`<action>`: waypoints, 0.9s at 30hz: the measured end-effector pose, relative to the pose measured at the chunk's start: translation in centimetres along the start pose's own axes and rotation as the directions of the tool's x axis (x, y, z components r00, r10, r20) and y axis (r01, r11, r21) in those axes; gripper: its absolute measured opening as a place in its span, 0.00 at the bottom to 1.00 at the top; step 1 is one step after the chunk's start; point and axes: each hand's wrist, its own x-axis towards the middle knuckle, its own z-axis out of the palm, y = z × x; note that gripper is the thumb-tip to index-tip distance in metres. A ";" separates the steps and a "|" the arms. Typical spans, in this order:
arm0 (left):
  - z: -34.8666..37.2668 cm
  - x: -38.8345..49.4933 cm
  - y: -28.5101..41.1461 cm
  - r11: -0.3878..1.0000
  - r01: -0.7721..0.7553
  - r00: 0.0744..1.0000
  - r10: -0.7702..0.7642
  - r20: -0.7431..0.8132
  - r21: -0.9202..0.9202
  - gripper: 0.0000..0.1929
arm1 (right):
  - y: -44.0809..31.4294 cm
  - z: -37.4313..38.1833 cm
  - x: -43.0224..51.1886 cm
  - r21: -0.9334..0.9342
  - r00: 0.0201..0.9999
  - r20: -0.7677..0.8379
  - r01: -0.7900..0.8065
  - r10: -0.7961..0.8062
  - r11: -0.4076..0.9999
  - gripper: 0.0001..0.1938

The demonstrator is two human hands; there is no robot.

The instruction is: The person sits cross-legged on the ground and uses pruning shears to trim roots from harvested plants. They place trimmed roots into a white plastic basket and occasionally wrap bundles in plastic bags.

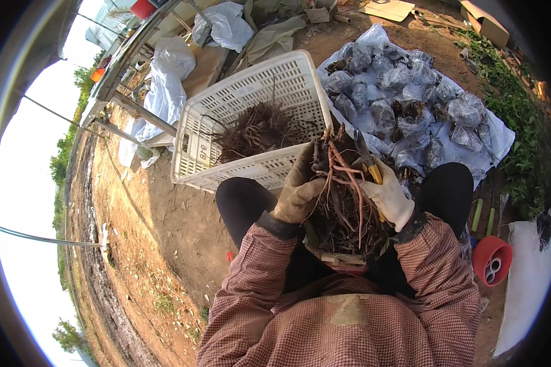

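Observation:
My left hand (297, 195), in a soiled work glove, grips a clump of woody plant roots (344, 172) with long reddish strands hanging down. In my right hand (389, 195), in a paler glove, are pruning shears (374, 173) with yellow handles. Their dark blades point up beside the clump, and the right fingers are against the roots. Below both hands, between my knees, lies a heap of dark roots (344, 229); the container under it is mostly hidden. Just ahead on the left, a white plastic crate (252, 163) holds more tangled root clumps (257, 130).
Several plastic-wrapped bundles (395, 75) lie on a white sheet (498, 133) at the front right. A red container (498, 254) and two green-handled tools (476, 214) are by my right knee. A wooden-framed bench (140, 110) and white plastic sacks (167, 87) stand beyond the crate.

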 end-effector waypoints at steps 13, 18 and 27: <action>-1.3 -0.8 -1.0 0.997 0.034 0.980 -0.020 -0.197 0.067 0.30 | -0.5 0.6 -1.4 -0.678 0.958 0.092 0.261 -0.273 0.687 0.15; -2.6 -0.7 -0.2 0.771 -0.049 0.952 0.229 -0.204 0.634 0.25 | -1.3 -1.3 -1.9 -0.725 0.998 -0.002 0.045 -0.068 0.688 0.18; -1.8 -1.0 0.5 0.311 -0.173 0.968 0.229 0.103 0.934 0.24 | -1.0 -2.6 -2.4 -0.879 0.972 0.235 0.207 0.014 0.430 0.22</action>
